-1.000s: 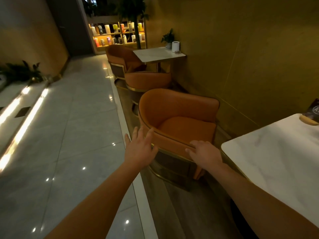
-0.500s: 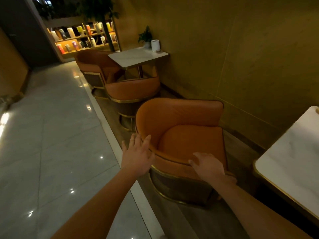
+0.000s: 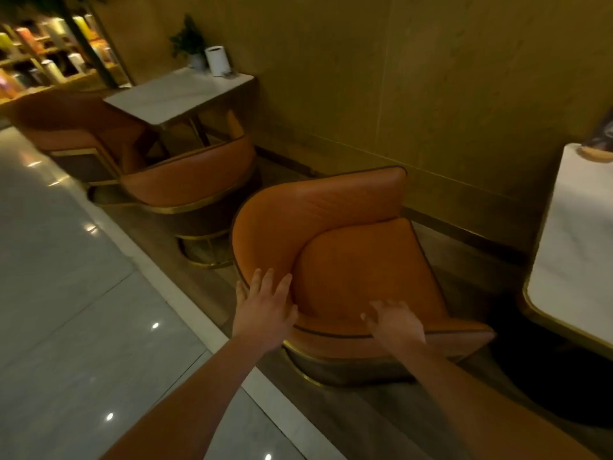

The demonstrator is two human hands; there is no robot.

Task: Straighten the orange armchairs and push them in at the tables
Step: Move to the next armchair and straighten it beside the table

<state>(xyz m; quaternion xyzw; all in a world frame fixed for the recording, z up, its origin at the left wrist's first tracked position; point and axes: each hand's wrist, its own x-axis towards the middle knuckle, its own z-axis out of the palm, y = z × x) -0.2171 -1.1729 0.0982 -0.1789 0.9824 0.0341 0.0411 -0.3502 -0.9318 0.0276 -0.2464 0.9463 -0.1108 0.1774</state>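
Yellow-walled lounge: left hand (image 3: 265,313) and right hand (image 3: 396,327) rest open on orange leather armchair (image 3: 358,270); best pivot evenly toward white marble table (image 3: 577,260).

Your left hand (image 3: 265,313), at the near left corner of the orange armchair (image 3: 348,260), shows four fingers and a thumb clearly: slim, evenly tapered, with faint ridges at the knuckles. Your right hand (image 3: 394,327), at the armchair's near rim, is blurred, so its fingertips read only as soft rounded shapes. Your left forearm (image 3: 199,403) and right forearm (image 3: 481,410), on the near side of the armchair, are bare skin from wrist to the view's lower edge, smooth, and broadening toward you. Anything worn on your fingers is too blurred to make out.
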